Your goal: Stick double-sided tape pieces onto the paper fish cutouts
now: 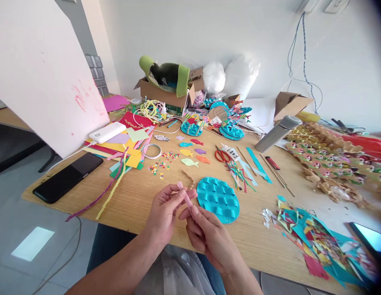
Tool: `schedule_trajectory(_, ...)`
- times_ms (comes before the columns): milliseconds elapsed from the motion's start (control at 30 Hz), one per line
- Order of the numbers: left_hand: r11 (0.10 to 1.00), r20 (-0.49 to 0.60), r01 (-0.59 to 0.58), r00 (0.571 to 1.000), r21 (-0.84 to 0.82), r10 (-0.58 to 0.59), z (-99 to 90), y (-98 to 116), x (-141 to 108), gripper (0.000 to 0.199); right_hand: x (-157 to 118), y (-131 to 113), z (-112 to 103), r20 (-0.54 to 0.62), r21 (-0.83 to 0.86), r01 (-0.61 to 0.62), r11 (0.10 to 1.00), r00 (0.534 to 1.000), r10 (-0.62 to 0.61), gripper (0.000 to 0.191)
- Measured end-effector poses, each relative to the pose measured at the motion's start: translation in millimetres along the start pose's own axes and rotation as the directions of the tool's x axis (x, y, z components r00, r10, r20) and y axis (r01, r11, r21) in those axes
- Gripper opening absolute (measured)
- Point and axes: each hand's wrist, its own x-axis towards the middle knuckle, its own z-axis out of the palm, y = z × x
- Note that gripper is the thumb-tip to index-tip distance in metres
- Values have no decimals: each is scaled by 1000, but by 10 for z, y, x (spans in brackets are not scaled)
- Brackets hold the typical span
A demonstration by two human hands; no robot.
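Above the table's front edge, both hands pinch one thin pale pink strip (187, 199). My left hand (166, 207) grips its upper part between thumb and fingers. My right hand (205, 231) holds the lower end, with the other fingers curled in. Just right of the hands lies a blue woven-looking oval (218, 198). A brown twisted cord (189, 179) lies right behind the fingertips. Further back are small paper fish, among them a green one (189, 162) and an orange one (203, 159).
Red scissors (221, 155), a glue bottle (230, 152) and paper strips lie behind the oval. A grey flask (276, 133) stands back right. Left are a black phone (68, 177) and coloured paper. Paper scraps (319, 241) cover the front right.
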Motion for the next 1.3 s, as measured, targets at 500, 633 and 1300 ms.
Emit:
schedule_trajectory(500,999,76,-16,997,33,14,-15,4,-17,18,-36,95,-40,-9,-152,136,979,990,-139,38)
schedule_trajectory(633,996,140,-14,990,90,1,-23,34,-29,19,-50,95,-56,-16,-187,140,972,989,-145,39)
schedule_trajectory(1300,865,190,-107,982,490,14,-48,23,-54,24,-108,66,-71,7,-251,56,966,998,-57,44)
